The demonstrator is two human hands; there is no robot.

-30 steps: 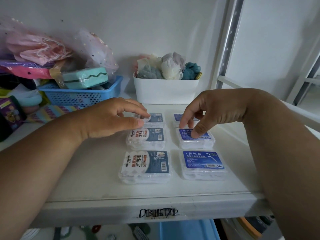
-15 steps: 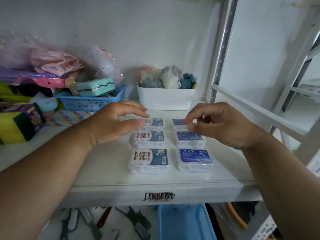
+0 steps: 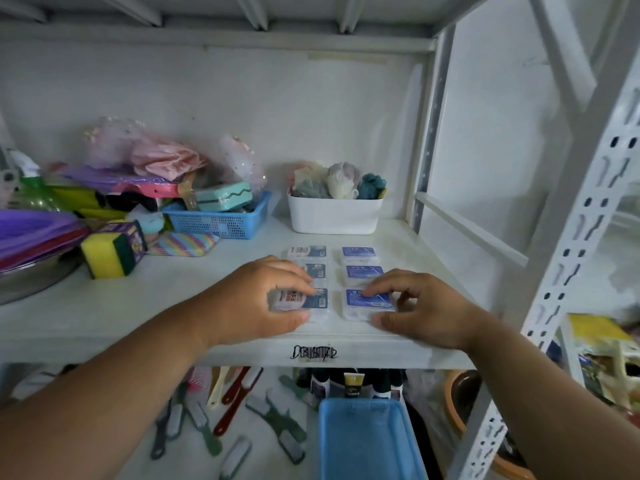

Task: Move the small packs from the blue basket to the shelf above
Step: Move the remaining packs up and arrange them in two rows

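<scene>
Six small packs [image 3: 334, 282] in two rows on the shelf [image 3: 138, 306].
Left hand [image 3: 263, 303] grip round the near-left pack [image 3: 298, 300]; right hand [image 3: 415, 311] grip round the near-right pack [image 3: 367, 301]; blue basket [image 3: 367, 441] below the shelf.

Glossy plastic packs [image 3: 300, 304]; seemingly matt shelf [image 3: 138, 317]

Pack under the left hand's [image 3: 263, 303] fingers [image 3: 296, 299]: clear, white and dark-blue label, red lettering. Pack pinched by right hand [image 3: 415, 310] [image 3: 367, 304]: clear, bright blue label. Packs just beyond both grips: same two label colours. Below the grips, basket [image 3: 367, 441] plain blue. Far left of the grips, sponge [image 3: 107, 256] yellow with green; cloth [image 3: 187, 243] rainbow-striped. Beyond the grips, tub [image 3: 334, 216] white.
</scene>
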